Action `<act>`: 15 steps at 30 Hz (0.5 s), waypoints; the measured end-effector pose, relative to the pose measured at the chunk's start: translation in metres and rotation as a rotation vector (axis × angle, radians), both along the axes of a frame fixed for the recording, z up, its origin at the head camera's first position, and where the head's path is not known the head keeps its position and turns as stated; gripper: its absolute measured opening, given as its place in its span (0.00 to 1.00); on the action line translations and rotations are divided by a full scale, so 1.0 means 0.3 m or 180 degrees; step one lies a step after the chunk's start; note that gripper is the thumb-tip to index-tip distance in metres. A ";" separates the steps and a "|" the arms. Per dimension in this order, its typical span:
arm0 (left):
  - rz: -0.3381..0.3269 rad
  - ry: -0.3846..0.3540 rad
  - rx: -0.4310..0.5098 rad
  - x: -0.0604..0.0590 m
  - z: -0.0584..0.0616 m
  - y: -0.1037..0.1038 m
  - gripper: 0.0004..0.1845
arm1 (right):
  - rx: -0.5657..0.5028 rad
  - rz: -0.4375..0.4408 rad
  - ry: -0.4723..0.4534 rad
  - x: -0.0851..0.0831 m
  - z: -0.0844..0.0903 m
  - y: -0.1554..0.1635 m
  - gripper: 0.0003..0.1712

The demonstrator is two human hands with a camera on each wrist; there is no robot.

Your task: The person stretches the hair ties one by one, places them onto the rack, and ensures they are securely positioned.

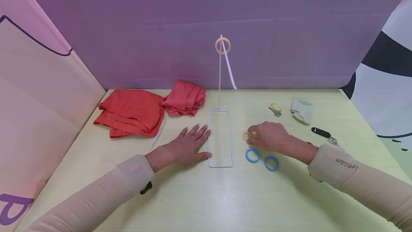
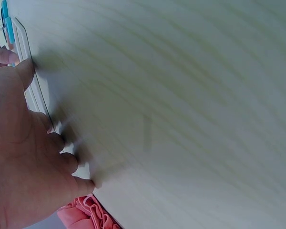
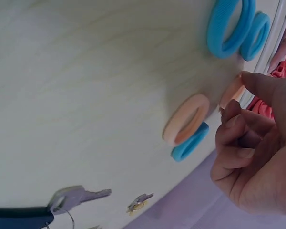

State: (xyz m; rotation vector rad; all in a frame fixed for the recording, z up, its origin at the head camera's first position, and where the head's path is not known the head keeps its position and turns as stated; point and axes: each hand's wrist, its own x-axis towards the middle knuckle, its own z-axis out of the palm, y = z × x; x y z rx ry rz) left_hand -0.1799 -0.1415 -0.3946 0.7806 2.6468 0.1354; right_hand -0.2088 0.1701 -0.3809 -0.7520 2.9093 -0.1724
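Note:
My left hand [image 1: 185,146] lies flat with fingers spread, its fingertips and thumb at the long side of the white wire stand's base [image 1: 230,139]. A peach hair tie [image 1: 225,39] hangs at the top of that stand, where the sloping arm [image 1: 229,65] meets the upright. To the right of the base, my right hand [image 1: 271,136] pinches another peach hair tie [image 3: 232,91] between thumb and index finger, low over the table. Two blue hair ties [image 1: 252,155] lie just in front of this hand. A peach hair tie [image 3: 174,131] and a blue one [image 3: 190,143] lie beyond it, hidden in the head view.
Folded red cloth [image 1: 132,112] and a smaller red bundle [image 1: 184,99] lie at the back left, with a white cord [image 1: 159,131] beside them. Toward the right are a yellow-tagged key [image 1: 275,109], a pale folded cloth [image 1: 302,110] and a black fob [image 1: 320,132] with keys.

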 end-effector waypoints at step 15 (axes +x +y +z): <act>0.0005 -0.0001 -0.0023 0.001 0.002 0.001 0.47 | -0.0622 0.0000 0.0806 0.012 0.071 0.010 0.15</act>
